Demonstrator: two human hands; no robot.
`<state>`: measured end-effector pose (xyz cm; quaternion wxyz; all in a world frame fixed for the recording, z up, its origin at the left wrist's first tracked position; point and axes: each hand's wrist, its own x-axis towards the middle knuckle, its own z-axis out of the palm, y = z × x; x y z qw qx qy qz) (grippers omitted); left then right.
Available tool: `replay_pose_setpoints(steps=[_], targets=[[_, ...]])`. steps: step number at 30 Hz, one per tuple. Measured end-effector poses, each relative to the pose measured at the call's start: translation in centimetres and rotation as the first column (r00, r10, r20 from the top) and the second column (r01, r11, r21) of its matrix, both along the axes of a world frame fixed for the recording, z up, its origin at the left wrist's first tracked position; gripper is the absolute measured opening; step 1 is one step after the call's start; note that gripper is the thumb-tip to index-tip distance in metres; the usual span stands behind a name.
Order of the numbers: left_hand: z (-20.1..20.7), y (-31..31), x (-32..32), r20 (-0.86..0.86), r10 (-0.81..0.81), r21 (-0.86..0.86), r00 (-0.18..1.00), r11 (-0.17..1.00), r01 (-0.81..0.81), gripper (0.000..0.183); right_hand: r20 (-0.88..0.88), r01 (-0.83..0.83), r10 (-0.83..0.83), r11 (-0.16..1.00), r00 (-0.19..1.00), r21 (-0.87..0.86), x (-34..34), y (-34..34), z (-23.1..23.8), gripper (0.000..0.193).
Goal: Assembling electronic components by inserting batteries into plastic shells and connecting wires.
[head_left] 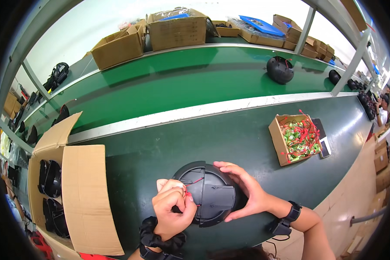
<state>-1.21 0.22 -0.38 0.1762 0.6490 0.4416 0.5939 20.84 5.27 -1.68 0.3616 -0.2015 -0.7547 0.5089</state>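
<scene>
A round black plastic housing (218, 197) rests on the dark green worktable in front of me, its inner side with ribs and a raised panel facing up. My right hand (248, 190) cups its right edge, fingers at the far rim and thumb at the near one. Over the housing's left part, my left hand (174, 206) is closed in a pinch on a thin red wire (194, 182) with a small red end. The fingers partly hide that end. Black bands circle both wrists.
A small carton (280, 145) of green cells with red wires stands to the right, beside a phone-like slab (325, 147). At left, an open carton (89, 199) holds black housings. Beyond the white rail (169, 116), a green conveyor (195, 73) carries another black shell (280, 71).
</scene>
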Motion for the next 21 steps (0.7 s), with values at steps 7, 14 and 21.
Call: replay_pose_setpoints(steps=[7,14,21], targets=[[0.1,0.2,-0.1,-0.035,-0.032,-0.004,0.999,0.999,0.032,0.032,-0.05,-0.044,0.04,0.995,0.998,-0.087,0.0,0.0,-0.2,0.103],[-0.1,0.1,-0.1,-0.043,-0.038,0.009,0.998,0.999,0.038,0.032,-0.077,-0.058,0.054,0.997,0.996,-0.056,-0.1,-0.1,-0.7,0.103],[0.1,-0.1,0.1,-0.035,-0.056,0.0,0.998,0.998,0.056,0.035,-0.115,-0.081,0.071,0.993,0.991,-0.082,-0.4,-0.1,-1.2,0.107]])
